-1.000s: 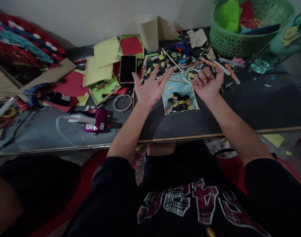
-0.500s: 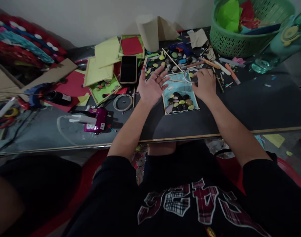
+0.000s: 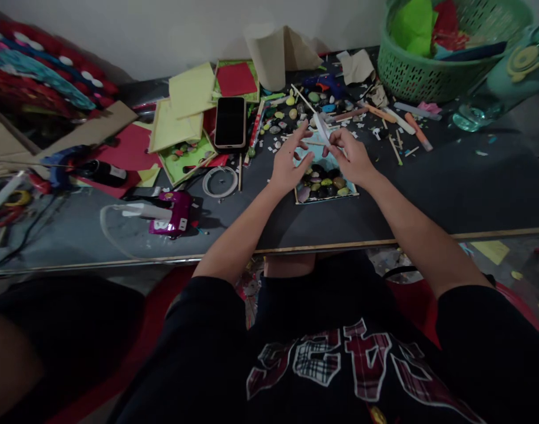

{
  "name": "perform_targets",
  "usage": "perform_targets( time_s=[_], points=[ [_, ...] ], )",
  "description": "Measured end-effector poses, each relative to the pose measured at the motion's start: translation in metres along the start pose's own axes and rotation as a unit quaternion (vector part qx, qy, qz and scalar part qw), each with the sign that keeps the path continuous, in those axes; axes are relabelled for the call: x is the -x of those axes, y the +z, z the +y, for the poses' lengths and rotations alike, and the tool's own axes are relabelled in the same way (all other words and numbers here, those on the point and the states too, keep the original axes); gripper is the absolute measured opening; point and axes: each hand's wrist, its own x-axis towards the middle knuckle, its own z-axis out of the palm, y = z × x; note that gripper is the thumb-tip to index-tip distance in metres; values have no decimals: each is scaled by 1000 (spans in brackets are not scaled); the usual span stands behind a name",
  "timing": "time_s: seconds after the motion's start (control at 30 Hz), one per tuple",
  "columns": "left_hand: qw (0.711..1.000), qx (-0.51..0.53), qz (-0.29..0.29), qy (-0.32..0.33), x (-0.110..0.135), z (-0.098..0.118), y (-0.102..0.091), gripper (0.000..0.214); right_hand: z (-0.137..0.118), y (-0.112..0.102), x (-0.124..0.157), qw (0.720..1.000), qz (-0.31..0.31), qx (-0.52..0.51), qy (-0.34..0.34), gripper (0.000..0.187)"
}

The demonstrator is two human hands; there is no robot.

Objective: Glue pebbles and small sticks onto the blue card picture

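Note:
My right hand (image 3: 351,159) hovers over the light blue framed card (image 3: 323,176), pinching a small white ring (image 3: 322,128), a tape roll as far as I can tell, between thumb and fingers. My left hand (image 3: 289,165) is just to its left, fingers spread and reaching toward the ring, holding nothing. Dark and yellow pebbles (image 3: 321,179) lie glued or loose on the card's lower half. The card rests on the dark table (image 3: 428,188).
A phone (image 3: 230,122) lies left of my hands, with yellow and red paper sheets (image 3: 181,112) beyond it. A clear tape ring (image 3: 219,181) and a pink stapler-like tool (image 3: 172,213) sit nearer left. A green basket (image 3: 432,53) stands back right. Sticks and pebbles litter the back.
My right hand turned palm down, picked the white ring off the table and lifted it. My left hand dropped from palm up and moved right toward the ring.

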Motion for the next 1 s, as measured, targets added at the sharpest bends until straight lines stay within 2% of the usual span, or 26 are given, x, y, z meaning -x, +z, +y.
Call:
perform_targets(
  time_s=[0.13, 0.3, 0.47, 0.63, 0.73, 0.83, 1.0],
  points=[
    [998, -42, -14, 35, 2, 8, -1, 70, -4, 10, 4, 989, 5, -146, 5, 27],
    [995, -75, -23, 65, 2, -5, 6, 72, -5, 14, 4, 979, 24, -200, 19, 26],
    [993, -83, -14, 79, 1, -16, 10, 70, -6, 12, 5, 991, -7, -136, -15, 26],
    [989, -89, -8, 119, -2, -21, 7, 64, -2, 5, 4, 995, 58, -17, -84, 33],
    [982, -105, -11, 159, -2, -25, 6, 62, 6, 2, 0, 988, 69, 59, -127, 43],
    [975, -127, -29, 180, -2, -25, 6, 58, 13, 5, -3, 982, 83, 106, -130, 50],
    [969, -156, -32, 190, 0, -21, 5, 53, 19, 10, -3, 977, 128, 114, -125, 51]
  ],
)
